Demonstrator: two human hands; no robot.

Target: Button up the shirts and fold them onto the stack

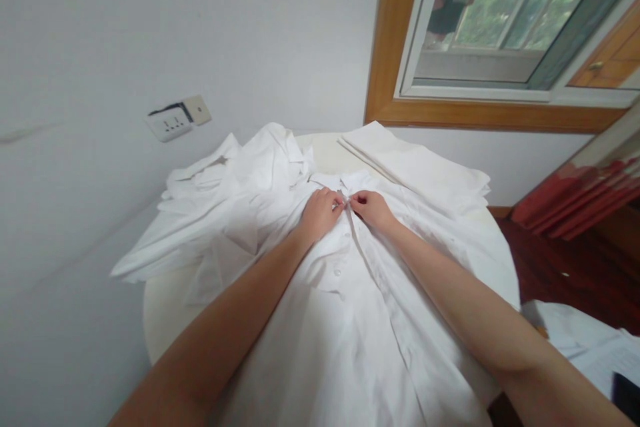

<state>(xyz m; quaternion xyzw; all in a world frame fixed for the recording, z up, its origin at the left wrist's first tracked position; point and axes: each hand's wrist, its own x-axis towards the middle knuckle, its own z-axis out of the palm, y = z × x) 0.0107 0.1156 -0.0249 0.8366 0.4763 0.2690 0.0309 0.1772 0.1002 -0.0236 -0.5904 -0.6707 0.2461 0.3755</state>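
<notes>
A white button-up shirt (320, 333) lies spread out in front of me, its collar at the far end and its front placket running towards me. Near the collar, my left hand (323, 212) pinches one front edge of the shirt. Just to its right, my right hand (373, 209) pinches the other edge, thumb and finger together. The fingertips of both hands almost meet at the placket. Whether a button sits between them is too small to tell. Below the hands, a button (337, 273) shows on the shirt front.
Rumpled white shirts (240, 180) are heaped at the left on a round cream table (165, 313). Folded white cloth (405, 160) lies at the back right. Behind are a wall socket (170, 123) and a wood-framed window (385, 110). Papers (610, 360) lie at the lower right.
</notes>
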